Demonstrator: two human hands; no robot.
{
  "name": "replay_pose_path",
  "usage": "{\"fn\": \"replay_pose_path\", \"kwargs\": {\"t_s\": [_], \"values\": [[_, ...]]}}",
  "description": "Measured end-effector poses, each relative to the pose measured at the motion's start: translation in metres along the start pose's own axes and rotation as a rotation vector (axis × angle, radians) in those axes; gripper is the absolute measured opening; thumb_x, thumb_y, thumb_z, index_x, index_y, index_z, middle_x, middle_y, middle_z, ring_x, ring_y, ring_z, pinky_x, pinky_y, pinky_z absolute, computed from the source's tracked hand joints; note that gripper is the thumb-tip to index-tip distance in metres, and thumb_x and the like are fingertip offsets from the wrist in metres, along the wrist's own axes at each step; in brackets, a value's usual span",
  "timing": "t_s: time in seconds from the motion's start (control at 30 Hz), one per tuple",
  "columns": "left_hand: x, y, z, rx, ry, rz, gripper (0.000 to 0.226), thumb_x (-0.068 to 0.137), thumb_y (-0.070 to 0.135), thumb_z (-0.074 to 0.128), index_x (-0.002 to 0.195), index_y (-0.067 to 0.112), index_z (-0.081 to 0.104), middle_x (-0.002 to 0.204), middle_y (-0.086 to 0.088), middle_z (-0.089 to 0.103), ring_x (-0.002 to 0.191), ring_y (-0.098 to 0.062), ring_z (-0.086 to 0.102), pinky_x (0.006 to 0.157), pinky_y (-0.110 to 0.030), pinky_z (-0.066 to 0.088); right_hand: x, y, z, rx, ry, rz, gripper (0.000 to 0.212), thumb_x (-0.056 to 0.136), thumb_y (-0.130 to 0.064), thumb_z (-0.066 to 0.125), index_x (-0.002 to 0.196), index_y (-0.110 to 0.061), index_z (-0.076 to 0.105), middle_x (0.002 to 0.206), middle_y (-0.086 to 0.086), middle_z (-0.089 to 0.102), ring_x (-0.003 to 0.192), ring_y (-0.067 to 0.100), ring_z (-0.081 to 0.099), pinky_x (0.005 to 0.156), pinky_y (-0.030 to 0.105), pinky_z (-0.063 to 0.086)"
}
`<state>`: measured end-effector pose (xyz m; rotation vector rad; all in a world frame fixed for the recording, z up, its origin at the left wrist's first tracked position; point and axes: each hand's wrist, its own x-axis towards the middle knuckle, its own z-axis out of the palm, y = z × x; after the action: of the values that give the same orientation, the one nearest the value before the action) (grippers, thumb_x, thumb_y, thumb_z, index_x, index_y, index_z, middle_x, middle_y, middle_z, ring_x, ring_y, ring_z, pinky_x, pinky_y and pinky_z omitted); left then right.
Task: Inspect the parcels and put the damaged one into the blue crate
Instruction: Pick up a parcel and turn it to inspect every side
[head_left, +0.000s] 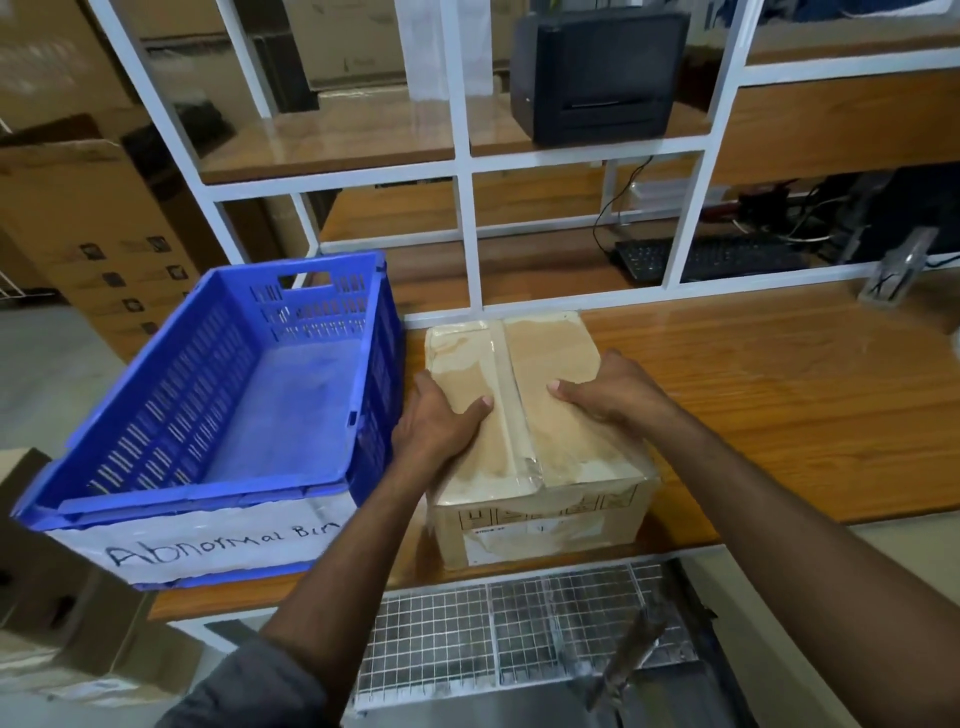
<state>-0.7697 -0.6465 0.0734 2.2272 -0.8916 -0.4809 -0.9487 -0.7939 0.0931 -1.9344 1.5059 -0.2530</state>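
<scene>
A black printer (597, 73) sits upper centre, a black keyboard (711, 257) below it at right. Cardboard boxes (78, 208) stack along the left; wire mesh (519, 623) lies bottom centre.

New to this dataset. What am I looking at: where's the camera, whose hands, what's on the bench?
There is no robot here. A person works with bare hands, and the single picture comes from a wide-angle camera worn on their head, looking forward and down. On the wooden bench stands a taped cardboard parcel. The left hand and right hand grip its sides, thumbs on top. To its left sits an empty blue crate with a paper label reading "Abnormal Bin". Behind the white frame are a black printer and a keyboard. Whether the parcel is damaged cannot be told from this view.
</scene>
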Motion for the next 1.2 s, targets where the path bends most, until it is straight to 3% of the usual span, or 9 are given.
{"fn": "replay_pose_path", "kwargs": {"t_s": [0.13,0.27,0.47,0.63,0.73,0.83,0.97,1.07,1.2], "values": [[0.029,0.020,0.001,-0.022,0.057,-0.044,0.075,0.098,0.059,0.060,0.149,0.011,0.033,0.151,-0.010,0.047,0.136,-0.033,0.050,0.099,-0.045,0.047,0.026,-0.020,0.003,-0.041,0.094,-0.051,0.081,0.085,-0.071,0.067,0.144,-0.017,0.049,0.141,0.008,0.060,0.126,0.034,0.059,0.097,0.044,0.052],[0.062,0.033,0.007,0.010,0.092,-0.104,0.069,0.104,0.056,0.051,0.152,0.010,0.031,0.158,-0.013,0.042,0.143,-0.037,0.045,0.107,-0.047,0.045,0.050,-0.037,0.009,-0.079,0.141,-0.040,0.080,0.096,-0.066,0.057,0.153,-0.013,0.038,0.146,0.012,0.058,0.132,0.037,0.056,0.098,0.042,0.047],[0.083,0.030,0.017,0.051,0.175,-0.104,0.069,0.102,0.040,0.064,0.155,0.011,0.031,0.153,-0.013,0.049,0.138,-0.036,0.052,0.108,-0.049,0.048,0.076,-0.042,0.017,-0.107,0.188,-0.017,0.083,0.095,-0.060,0.064,0.156,-0.013,0.034,0.141,0.011,0.061,0.127,0.035,0.060,0.081,0.037,0.042],[0.077,0.030,0.011,-0.048,0.184,-0.097,0.070,0.100,0.040,0.067,0.156,0.015,0.034,0.155,-0.012,0.048,0.141,-0.035,0.048,0.110,-0.046,0.045,0.070,-0.045,0.016,-0.052,0.203,-0.002,0.079,0.095,-0.056,0.066,0.155,-0.013,0.037,0.141,0.011,0.062,0.129,0.035,0.059,0.092,0.038,0.046],[0.065,0.043,-0.002,-0.203,0.288,0.013,0.064,0.098,0.040,0.070,0.151,0.019,0.040,0.147,-0.009,0.055,0.133,-0.030,0.053,0.106,-0.044,0.046,0.058,-0.055,0.002,0.032,0.307,-0.058,0.076,0.095,-0.056,0.063,0.153,-0.013,0.037,0.138,0.013,0.062,0.125,0.037,0.059,0.088,0.039,0.045],[0.051,0.067,-0.018,-0.383,0.445,0.136,0.062,0.096,0.046,0.069,0.147,0.023,0.042,0.145,-0.003,0.054,0.128,-0.020,0.052,0.103,-0.038,0.044,0.040,-0.068,-0.019,0.167,0.456,-0.179,0.071,0.094,-0.057,0.063,0.146,-0.015,0.038,0.137,0.011,0.058,0.122,0.036,0.059,0.089,0.040,0.047],[0.035,0.084,-0.032,-0.426,0.517,0.206,0.076,0.096,0.064,0.059,0.155,0.025,0.033,0.153,-0.002,0.043,0.136,-0.027,0.050,0.109,-0.049,0.048,0.015,-0.068,-0.033,0.273,0.540,-0.312,0.072,0.090,-0.067,0.057,0.140,-0.020,0.033,0.132,0.006,0.057,0.109,0.030,0.062,0.086,0.049,0.056],[0.013,0.087,-0.036,-0.440,0.530,0.189,0.074,0.097,0.071,0.051,0.153,0.025,0.037,0.150,-0.002,0.040,0.131,-0.026,0.052,0.101,-0.039,0.047,-0.007,-0.058,-0.030,0.333,0.574,-0.339,0.071,0.091,-0.075,0.048,0.140,-0.026,0.031,0.129,0.001,0.054,0.104,0.022,0.060,0.076,0.037,0.051],[-0.013,0.090,-0.046,-0.544,0.540,0.132,0.063,0.093,0.075,0.049,0.127,0.023,0.046,0.127,0.002,0.045,0.115,-0.022,0.054,0.090,-0.036,0.045,-0.038,-0.048,-0.034,0.404,0.583,-0.314,0.062,0.094,-0.081,0.040,0.128,-0.029,0.038,0.118,-0.003,0.052,0.099,0.018,0.056,0.073,0.035,0.044]]}}
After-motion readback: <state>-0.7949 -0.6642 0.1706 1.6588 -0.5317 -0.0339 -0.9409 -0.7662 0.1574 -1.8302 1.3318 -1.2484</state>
